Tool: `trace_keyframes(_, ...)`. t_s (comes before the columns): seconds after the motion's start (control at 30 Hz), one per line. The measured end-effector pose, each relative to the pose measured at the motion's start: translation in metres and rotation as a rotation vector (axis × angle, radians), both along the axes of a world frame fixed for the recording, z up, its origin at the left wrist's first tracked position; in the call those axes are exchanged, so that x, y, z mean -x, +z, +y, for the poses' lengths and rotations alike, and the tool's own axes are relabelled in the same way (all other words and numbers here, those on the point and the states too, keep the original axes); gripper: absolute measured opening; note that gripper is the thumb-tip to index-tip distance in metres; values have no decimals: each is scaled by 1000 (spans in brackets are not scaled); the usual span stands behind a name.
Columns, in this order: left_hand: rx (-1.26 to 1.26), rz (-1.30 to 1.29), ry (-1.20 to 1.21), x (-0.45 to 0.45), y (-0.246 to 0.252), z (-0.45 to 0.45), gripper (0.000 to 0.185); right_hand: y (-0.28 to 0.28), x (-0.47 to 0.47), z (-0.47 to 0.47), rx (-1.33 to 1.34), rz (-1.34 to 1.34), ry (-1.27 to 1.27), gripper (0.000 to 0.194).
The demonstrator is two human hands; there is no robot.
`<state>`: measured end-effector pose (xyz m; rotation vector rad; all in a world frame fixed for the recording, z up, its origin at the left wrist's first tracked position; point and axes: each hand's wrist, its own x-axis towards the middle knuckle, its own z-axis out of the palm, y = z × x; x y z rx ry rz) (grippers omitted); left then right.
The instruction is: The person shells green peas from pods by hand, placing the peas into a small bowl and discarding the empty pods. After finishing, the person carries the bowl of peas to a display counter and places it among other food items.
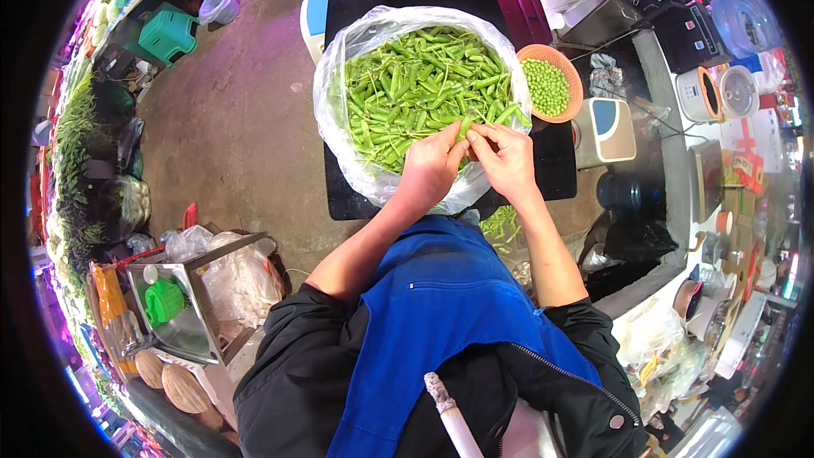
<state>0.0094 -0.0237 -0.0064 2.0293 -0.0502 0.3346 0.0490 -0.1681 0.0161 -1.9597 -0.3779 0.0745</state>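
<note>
My left hand (434,162) and my right hand (503,156) meet over the near right side of a clear plastic bag (331,121). Between their fingertips is a green pea pod (467,124), pinched from both sides. Many more pea pods (420,79) fill the bag, which lies wide open on a black tabletop (356,3). Right of the bag, an orange plastic basket (576,86) holds shelled green peas (544,86). My fingers hide the lower part of the held pod.
A lit cigarette (455,416) juts into view at the bottom. Pods (502,227) lie on the floor beside my blue apron (445,286). A white bin (605,130) stands right of the table, a green stool (168,35) far left. Near left is a metal-framed stand (203,305).
</note>
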Motion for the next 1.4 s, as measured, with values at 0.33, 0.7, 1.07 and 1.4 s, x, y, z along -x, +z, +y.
trace_keyframes(0.33, 895, 509, -402, -9, 7, 25, 35, 2, -12, 4, -285, 446, -96, 10)
trace_keyframes(0.7, 1320, 659, -172, -4, -1, 3, 19, 7, 9, 15, 229, 50, -129, 20)
trace_keyframes(1.07, 1060, 654, -282, 8, -10, -37, 28, -16, 41, -27, -129, 326, -238, 20)
trace_keyframes(1.4, 1238, 1229, -698, 13, -32, -62, 21, -26, 67, -82, -372, 375, -571, 20)
